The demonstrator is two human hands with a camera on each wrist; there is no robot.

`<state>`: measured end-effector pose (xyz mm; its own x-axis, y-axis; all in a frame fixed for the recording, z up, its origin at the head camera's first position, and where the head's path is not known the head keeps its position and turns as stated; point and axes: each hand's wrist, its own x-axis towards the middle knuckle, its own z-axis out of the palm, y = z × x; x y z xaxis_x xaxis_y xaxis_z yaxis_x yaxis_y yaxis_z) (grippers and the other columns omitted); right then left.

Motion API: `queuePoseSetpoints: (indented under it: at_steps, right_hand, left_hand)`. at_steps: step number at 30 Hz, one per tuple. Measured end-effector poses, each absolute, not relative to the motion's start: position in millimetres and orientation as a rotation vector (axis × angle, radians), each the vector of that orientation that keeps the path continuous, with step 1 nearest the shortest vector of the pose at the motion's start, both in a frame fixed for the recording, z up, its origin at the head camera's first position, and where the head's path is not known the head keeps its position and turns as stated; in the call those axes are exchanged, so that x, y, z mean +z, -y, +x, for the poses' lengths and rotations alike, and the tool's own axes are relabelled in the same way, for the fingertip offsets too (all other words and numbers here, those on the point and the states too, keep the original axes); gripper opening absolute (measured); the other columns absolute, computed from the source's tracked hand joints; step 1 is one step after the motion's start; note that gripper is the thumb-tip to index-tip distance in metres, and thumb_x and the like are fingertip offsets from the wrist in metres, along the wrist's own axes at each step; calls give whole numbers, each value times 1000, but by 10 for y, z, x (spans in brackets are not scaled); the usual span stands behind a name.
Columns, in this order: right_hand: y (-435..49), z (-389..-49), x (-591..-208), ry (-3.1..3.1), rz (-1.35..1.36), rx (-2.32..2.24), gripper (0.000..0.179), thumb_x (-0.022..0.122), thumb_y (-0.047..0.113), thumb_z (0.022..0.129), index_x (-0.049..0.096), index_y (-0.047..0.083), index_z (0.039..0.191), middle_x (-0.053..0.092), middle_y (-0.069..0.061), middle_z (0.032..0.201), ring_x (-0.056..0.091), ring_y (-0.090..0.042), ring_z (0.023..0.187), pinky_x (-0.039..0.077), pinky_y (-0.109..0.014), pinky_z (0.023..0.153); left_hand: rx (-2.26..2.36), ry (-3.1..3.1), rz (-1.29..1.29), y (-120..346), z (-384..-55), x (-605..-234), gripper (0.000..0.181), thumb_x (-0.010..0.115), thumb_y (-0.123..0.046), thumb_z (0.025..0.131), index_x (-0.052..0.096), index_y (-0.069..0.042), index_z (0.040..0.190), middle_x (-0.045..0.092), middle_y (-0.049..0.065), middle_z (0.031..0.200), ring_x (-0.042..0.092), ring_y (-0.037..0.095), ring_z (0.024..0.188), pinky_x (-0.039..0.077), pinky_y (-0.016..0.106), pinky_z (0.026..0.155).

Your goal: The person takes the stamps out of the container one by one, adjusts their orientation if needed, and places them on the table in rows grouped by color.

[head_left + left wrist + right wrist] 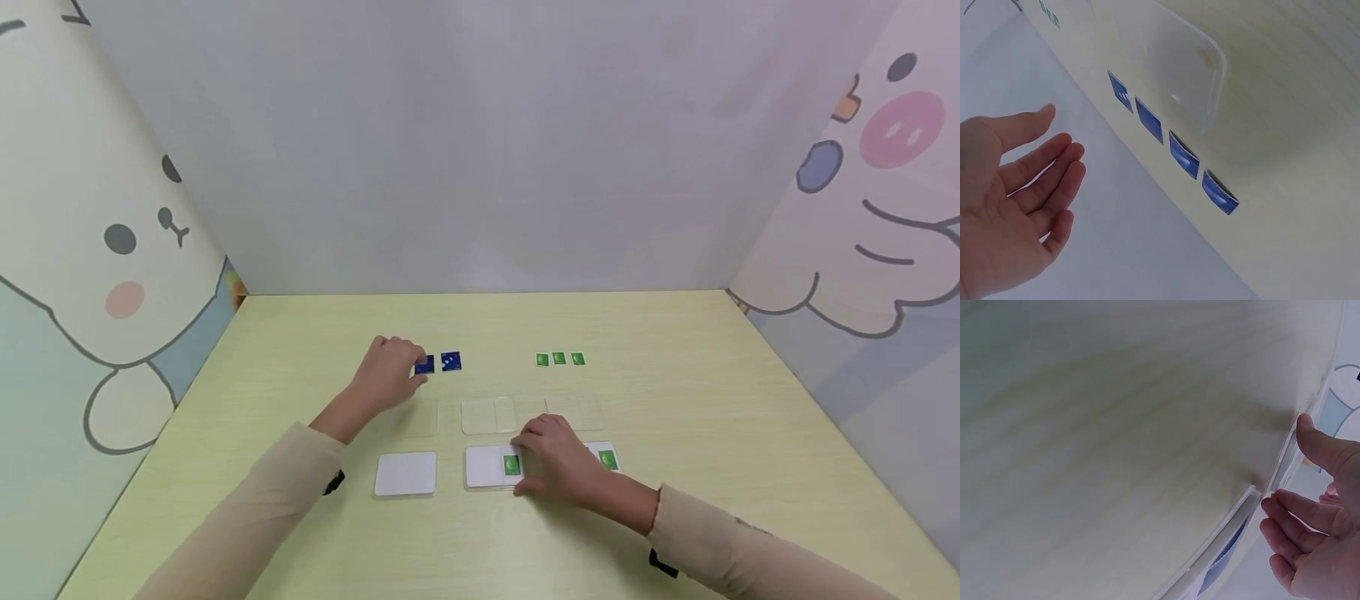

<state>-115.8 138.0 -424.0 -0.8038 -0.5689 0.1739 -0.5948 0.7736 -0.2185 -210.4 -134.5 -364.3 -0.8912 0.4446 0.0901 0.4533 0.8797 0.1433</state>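
My left hand [387,372] hovers at a row of small blue printed squares [451,361]; its loosely bent fingers hide some of them in the head view. In the left wrist view several blue squares [1149,120] lie in a line, apart from the left hand [1029,194], whose fingers hold nothing. My right hand [562,462] spans the right end of the middle white card case [487,466], thumb at the near edge and fingertips at the far edge. A small green square [512,465] lies on that card. From the right wrist, the hand [1316,519] shows beside the case's side.
Another white card [405,474] lies to the left. A further one, with a green square [607,460], is partly behind the right hand. Clear plastic pieces [480,416] form a row beyond, and three green squares [559,358] sit farther back on the wooden table [675,375].
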Motion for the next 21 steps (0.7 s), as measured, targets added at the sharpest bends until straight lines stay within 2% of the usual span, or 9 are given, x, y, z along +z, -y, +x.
queuePoseSetpoints:
  at_steps: [21]
  right_hand:
    - [-1373,-1156,-4236,2882,935,452,54,87,38,65,70,7,105,68,-1,102,56,-18,99,43,-43,97]
  left_hand:
    - [-359,2984,-854,1057,-1832,-3702,25,73,-22,84,71,-7,104,73,6,104,62,27,105,40,47,98]
